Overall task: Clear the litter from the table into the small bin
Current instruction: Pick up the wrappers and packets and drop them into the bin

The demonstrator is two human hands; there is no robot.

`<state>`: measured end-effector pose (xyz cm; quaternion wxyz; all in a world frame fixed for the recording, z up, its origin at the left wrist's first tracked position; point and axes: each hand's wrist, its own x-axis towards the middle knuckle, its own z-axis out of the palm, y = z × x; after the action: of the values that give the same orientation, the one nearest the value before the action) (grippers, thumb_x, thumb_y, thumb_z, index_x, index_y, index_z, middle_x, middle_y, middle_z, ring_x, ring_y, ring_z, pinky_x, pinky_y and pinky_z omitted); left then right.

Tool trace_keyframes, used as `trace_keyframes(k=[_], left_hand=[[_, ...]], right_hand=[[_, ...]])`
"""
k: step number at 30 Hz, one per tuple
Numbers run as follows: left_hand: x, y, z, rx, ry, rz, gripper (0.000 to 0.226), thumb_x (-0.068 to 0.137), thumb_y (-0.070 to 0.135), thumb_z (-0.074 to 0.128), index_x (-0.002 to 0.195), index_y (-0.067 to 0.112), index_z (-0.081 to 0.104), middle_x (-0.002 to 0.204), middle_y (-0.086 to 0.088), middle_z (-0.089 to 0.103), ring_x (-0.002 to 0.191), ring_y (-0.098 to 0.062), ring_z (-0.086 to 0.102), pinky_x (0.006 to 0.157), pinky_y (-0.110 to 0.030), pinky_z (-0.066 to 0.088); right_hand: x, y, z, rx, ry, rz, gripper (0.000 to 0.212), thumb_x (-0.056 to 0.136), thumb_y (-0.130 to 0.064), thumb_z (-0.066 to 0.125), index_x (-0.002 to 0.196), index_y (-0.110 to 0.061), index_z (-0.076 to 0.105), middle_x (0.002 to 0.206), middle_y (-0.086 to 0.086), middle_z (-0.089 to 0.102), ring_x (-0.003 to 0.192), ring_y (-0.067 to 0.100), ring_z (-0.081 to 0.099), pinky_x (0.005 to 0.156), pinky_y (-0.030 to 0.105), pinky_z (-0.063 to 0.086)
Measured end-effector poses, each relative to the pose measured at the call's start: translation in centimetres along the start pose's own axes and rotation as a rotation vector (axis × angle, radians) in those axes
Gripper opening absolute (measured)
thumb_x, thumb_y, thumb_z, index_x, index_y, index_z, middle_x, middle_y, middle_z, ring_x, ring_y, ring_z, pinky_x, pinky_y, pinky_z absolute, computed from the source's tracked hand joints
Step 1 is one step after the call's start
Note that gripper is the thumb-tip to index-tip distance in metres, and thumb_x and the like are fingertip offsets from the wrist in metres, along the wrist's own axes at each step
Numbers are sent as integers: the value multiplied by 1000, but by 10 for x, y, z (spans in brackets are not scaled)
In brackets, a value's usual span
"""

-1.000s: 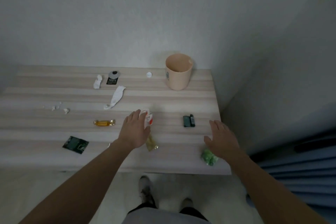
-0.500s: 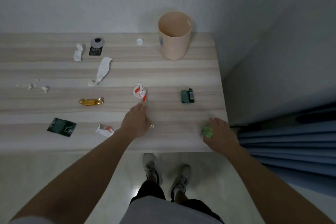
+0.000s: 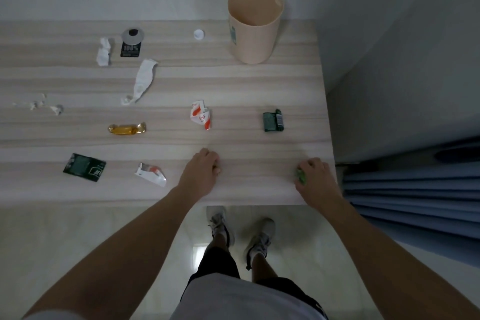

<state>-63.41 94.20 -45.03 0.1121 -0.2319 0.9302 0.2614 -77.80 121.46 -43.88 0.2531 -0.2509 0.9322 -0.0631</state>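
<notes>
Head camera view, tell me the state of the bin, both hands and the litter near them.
small bin, upright, open-topped, nothing visible inside.
left hand, fingers curled on the table; contents hidden.
right hand, gripping the green wrapper at the table edge.
green wrapper, scrunched in the right hand.
red-and-white wrapper, crumpled, lying free.
gold candy, wrapped, lying flat.
barcoded green packet, folded, lying free.
</notes>
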Motion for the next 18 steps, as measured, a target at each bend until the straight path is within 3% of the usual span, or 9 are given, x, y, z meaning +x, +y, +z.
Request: trace_keyframes(k=[5,10,14,18], left_hand=[[-4,-2,-1,-25,-20,-35,6,87,12,54,93,14,56,90,-4,55,80,-25,55,70,-32,40],[-7,-1,-14,-57,39,-40,9,86,10,57,94,14,57,89,-6,58,77,-24,55,68,-30,40],[-8,1,-28,-76,84,-76,14,87,8,56,98,16,58,89,0,54,78,-17,52,69,-25,35],[-5,-4,-43,-111,87,-81,22,85,6,57,103,19,56,90,-6,65,79,-23,59,65,-28,40]], right_hand=[[-2,-9,2,30,-47,20,17,86,-15,55,103,-13,52,105,11,53,92,27,48,73,33,39],[-3,-21,-5,69,-42,31,24,88,-13,52,112,-11,55,106,10,56,96,26,51,82,34,41],[-2,-36,-16,97,-23,1,15,90,-16,52,103,-11,56,101,7,52,83,19,49,77,30,43],[0,-52,-29,119,-18,13,7,89,-15,51,95,-13,53,95,5,53,81,21,53,74,33,46]])
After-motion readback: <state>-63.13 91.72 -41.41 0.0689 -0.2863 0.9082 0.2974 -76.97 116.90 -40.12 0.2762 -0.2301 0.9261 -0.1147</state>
